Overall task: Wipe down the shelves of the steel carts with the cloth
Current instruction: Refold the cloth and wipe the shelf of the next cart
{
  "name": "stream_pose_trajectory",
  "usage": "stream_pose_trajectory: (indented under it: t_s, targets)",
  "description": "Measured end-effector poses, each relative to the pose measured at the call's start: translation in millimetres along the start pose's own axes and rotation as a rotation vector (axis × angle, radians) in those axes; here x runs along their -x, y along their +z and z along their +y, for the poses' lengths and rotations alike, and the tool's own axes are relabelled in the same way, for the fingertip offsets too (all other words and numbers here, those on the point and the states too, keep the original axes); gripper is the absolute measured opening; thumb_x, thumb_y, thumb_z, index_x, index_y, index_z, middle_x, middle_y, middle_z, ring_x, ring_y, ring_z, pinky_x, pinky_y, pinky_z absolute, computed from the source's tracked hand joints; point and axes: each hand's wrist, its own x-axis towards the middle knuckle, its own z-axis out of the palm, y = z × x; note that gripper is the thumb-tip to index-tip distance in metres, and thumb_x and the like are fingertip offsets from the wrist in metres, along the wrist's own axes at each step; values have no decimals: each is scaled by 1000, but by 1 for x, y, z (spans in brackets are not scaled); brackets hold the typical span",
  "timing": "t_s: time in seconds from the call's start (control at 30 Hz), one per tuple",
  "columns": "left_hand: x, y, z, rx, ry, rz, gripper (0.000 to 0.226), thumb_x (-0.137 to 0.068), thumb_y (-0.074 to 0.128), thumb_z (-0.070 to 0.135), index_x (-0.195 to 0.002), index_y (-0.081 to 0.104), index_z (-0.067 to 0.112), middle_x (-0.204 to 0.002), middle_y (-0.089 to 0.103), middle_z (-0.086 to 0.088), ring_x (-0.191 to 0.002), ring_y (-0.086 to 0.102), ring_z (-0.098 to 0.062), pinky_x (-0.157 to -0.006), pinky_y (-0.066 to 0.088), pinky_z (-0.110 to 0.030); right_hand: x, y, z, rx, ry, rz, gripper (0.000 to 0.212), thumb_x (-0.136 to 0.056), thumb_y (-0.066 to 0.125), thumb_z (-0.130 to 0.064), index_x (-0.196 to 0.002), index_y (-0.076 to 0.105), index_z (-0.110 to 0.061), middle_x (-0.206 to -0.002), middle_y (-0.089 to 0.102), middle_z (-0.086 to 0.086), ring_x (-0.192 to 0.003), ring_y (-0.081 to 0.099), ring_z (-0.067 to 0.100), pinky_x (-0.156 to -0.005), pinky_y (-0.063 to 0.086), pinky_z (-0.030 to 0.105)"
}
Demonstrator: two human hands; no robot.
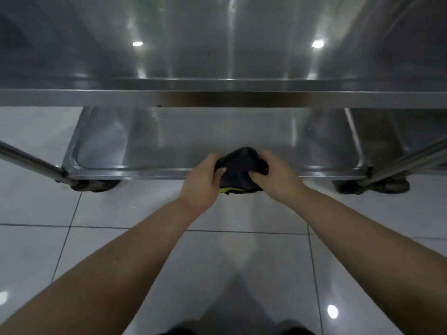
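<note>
A steel cart stands in front of me, seen from above. Its top shelf point(217, 39) fills the upper part of the view, and its lower shelf point(193, 136) shows underneath. A dark bunched cloth point(238, 170) with a yellow edge is held in the air over the front rim of the lower shelf. My left hand point(203, 177) grips its left side. My right hand point(278, 175) grips its right side. Both forearms reach in from the bottom of the view.
The cart's legs slant out at the left point(31, 163) and right point(406, 163), with dark caster wheels at the left point(94, 184) and right point(377, 184) corners. A white tiled floor point(145, 238) lies beneath me. A second steel shelf point(399, 131) shows at the right.
</note>
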Motion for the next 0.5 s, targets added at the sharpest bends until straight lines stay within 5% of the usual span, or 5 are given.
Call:
stream_pose_trajectory:
  t_s: [0.1,0.27,0.43,0.5]
  targets:
    - [-9,8,46,-67,151,-40,22,-100,47,19,-113,56,4,-97,64,-15,-86,59,-33,-71,45,-41,22,-35,2,-174,69,59,46,-79,79,-19,-118,53,-22,-106,61,-7,-97,59,8,-74,45,12]
    - [-18,13,98,-62,301,-163,24,-101,45,20,-119,55,7,-102,63,-14,-89,59,-30,-72,43,-38,51,-85,3,-192,113,243,25,-76,81,-18,-86,58,-18,-79,61,-6,-76,58,9,-67,45,22]
    - [-24,-7,161,-163,278,-330,48,-96,53,35,-136,43,11,-118,61,-16,-100,61,-32,-80,48,-38,92,-138,-23,-241,157,336,22,-77,81,-13,-89,64,-10,-84,68,7,-82,66,18,-73,53,32]
    - [-24,-24,193,-153,213,-454,64,-88,66,38,-139,37,12,-122,58,-15,-103,59,-30,-84,48,-39,105,-160,-46,-240,186,374,21,-77,80,-11,-87,62,-10,-81,66,1,-76,62,3,-71,50,21]
